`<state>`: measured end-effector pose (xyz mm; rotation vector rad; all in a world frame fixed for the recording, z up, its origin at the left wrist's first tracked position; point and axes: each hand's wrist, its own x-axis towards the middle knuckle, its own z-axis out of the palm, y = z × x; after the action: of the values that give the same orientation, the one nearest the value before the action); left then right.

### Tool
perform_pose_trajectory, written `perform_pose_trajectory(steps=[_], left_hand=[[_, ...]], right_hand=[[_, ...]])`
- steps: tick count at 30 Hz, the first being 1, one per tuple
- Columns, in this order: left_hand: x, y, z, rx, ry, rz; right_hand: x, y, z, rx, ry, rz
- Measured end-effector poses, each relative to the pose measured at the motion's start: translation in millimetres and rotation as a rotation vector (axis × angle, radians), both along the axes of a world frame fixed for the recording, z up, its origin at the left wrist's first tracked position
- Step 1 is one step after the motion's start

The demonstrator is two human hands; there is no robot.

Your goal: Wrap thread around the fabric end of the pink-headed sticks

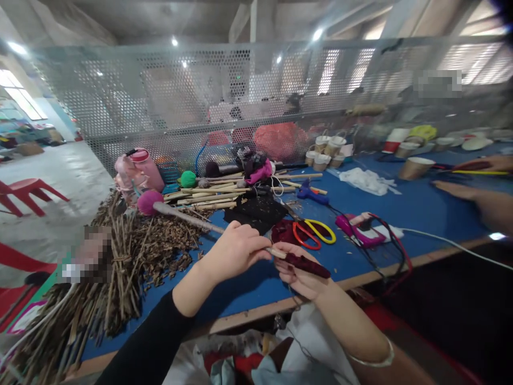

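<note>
My left hand (236, 247) is closed around a long stick (188, 216) wrapped in grey, with a magenta ball (150, 202) at its far left end. My right hand (298, 272) holds the stick's near end, where bare wood shows beside a dark red fuzzy piece (308, 264) lying along the palm. Both hands are close together above the table's front edge. Just beyond them are scissors (315, 234) with red and yellow handles, dark red cloth (282, 231) and black cloth (256, 213).
Bundled twigs (120, 267) and dry leaves (168, 240) cover the left side. Behind lie light sticks (216, 195), a green ball (188, 179) and a blue glue gun (312, 193). Paper cups (335, 145) stand farther back. Another person's hand (473, 198) is at the right.
</note>
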<state>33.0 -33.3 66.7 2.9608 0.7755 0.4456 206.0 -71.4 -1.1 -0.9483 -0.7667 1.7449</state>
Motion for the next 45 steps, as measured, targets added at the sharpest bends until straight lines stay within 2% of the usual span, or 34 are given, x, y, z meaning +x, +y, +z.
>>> perform_pose_trajectory(steps=[2,4,8,10,15,18,23,26,30,32,35,37,39,40,42,45], left_hand=[[2.6,0.6,-5.4,0.012,-0.035,-0.010],[4.7,0.6,-9.9,0.020,-0.092,-0.014],[3.4,1.5,-16.4,0.042,-0.140,-0.006],[0.3,2.5,-19.3,0.051,-0.155,0.014],[-5.2,4.4,-26.1,0.098,-0.246,0.068],[-6.1,4.1,-28.6,0.101,-0.258,0.051],[-8.2,6.2,-34.5,0.059,-0.283,-0.001],[-9.0,10.9,-39.3,0.091,-0.279,-0.033],[-9.0,15.6,-41.4,0.114,-0.299,0.001],[-9.5,15.8,-40.2,0.085,-0.293,0.015],[-12.1,14.4,-37.2,0.025,-0.252,0.009],[-14.6,13.1,-35.4,-0.011,-0.249,0.010],[-16.9,11.9,-34.7,-0.037,-0.291,0.028],[-17.8,11.5,-35.0,-0.046,-0.325,0.039],[-18.4,11.2,-37.0,-0.059,-0.389,0.057],[-17.6,12.4,-42.0,-0.069,-0.434,0.071]], right_hand=[[-8.5,-5.0,-8.8,-0.023,-0.047,-0.071],[-17.8,-10.7,-13.2,-0.014,-0.189,-0.139],[-37.4,-24.1,-17.3,0.266,-0.629,-0.262],[-45.5,-31.5,-23.9,0.391,-0.784,-0.350],[-50.2,-43.3,-47.3,0.505,-0.907,-0.586],[-45.4,-41.8,-49.2,0.602,-0.972,-0.647],[-42.9,-32.2,-34.3,0.754,-1.301,-0.453],[-44.8,-31.8,-22.9,0.810,-1.507,-0.369],[-44.9,-44.9,-2.4,0.885,-1.583,-0.178],[-40.4,-52.4,14.7,0.911,-1.567,-0.097],[-25.3,-51.1,50.3,0.896,-1.537,-0.019],[-11.9,-37.9,73.7,0.881,-1.503,0.034],[0.5,-16.6,87.9,0.863,-1.475,0.032],[5.5,-4.5,89.7,0.855,-1.453,0.024],[12.1,19.0,82.0,0.814,-1.386,0.013],[13.8,42.9,50.2,0.653,-1.217,0.025]])
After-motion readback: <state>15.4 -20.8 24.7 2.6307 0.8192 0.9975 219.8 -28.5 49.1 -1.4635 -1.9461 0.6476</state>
